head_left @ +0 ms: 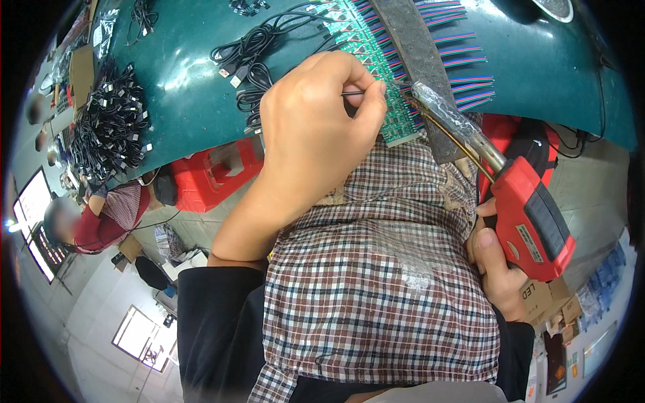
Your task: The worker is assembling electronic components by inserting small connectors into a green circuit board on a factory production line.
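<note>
My left hand (312, 117) pinches a thin black cable (353, 93) between thumb and forefinger, over the edge of a green circuit board panel (401, 127). Wrapped round the grip of a red soldering gun (537, 218) is my right hand (496, 262). The gun's metal barrel points up and left, and its thin tip comes close to the board near my left thumb. A dark flat bar (420, 57) lies across the colored ribbon wires (463, 57) along the board's right side. Black cables run from the board's left side, partly hidden by my left hand.
Coiled black USB cables (245, 50) lie left of the board on the green table (181, 67). A large heap of cables (111, 124) sits at the table's left end. Red stools (215, 176) stand below the edge. Another person (101, 218) sits at far left.
</note>
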{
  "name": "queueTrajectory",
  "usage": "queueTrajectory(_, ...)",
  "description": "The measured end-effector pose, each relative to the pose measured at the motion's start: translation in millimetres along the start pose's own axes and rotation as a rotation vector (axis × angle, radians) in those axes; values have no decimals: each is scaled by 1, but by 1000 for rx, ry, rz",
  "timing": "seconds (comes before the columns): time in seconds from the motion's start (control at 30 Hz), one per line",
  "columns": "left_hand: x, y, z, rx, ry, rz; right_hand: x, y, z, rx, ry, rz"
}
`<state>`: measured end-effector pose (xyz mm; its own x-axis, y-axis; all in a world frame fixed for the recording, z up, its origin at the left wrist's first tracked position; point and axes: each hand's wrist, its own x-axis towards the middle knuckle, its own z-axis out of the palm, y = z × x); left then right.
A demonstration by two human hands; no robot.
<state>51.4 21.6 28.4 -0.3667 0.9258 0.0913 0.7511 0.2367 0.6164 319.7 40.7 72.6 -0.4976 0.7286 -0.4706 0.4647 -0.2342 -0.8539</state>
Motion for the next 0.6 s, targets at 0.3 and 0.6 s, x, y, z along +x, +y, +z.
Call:
queueTrajectory(0.3, 4, 1, -3, -50, -65, -65, -2, 0, 1, 14, -9, 75)
queueTrajectory(0.6, 5, 2, 2, -29, -6, -23, -2, 0, 6, 86, 36, 86)
